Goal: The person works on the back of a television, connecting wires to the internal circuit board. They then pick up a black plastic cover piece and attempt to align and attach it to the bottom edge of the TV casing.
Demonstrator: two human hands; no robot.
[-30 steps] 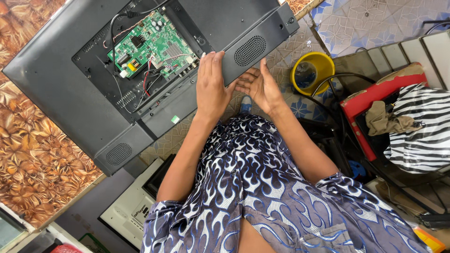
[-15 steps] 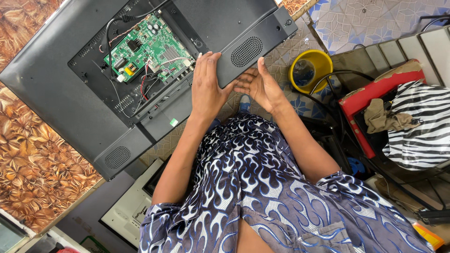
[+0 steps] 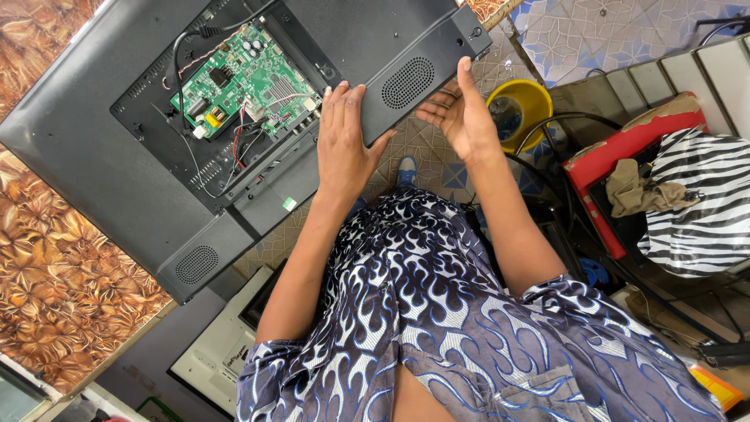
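A black flat television (image 3: pixel 94 156) lies face down on a table, its rear open over a green circuit board (image 3: pixel 246 78) with red and white wires. A loose black back cover (image 3: pixel 391 39) with an oval speaker grille overlaps the set's right part. My left hand (image 3: pixel 344 141) lies flat on the cover's near left edge, fingers pointing toward the board. My right hand (image 3: pixel 461 113) grips the near edge just right of the grille, fingers stretched up along it. Both hands hold the cover.
A brown leaf-patterned cloth (image 3: pixel 55 273) covers the table at left. On the patterned tile floor stand a yellow bucket (image 3: pixel 519 105), a red stool (image 3: pixel 625 148) with a tan rag, and a zebra-striped bag (image 3: pixel 695 211). A white device (image 3: pixel 219 352) sits low at left.
My hands have spread apart along the cover's edge, the right one sliding rightward past the grille. The cover has shifted up and to the right.
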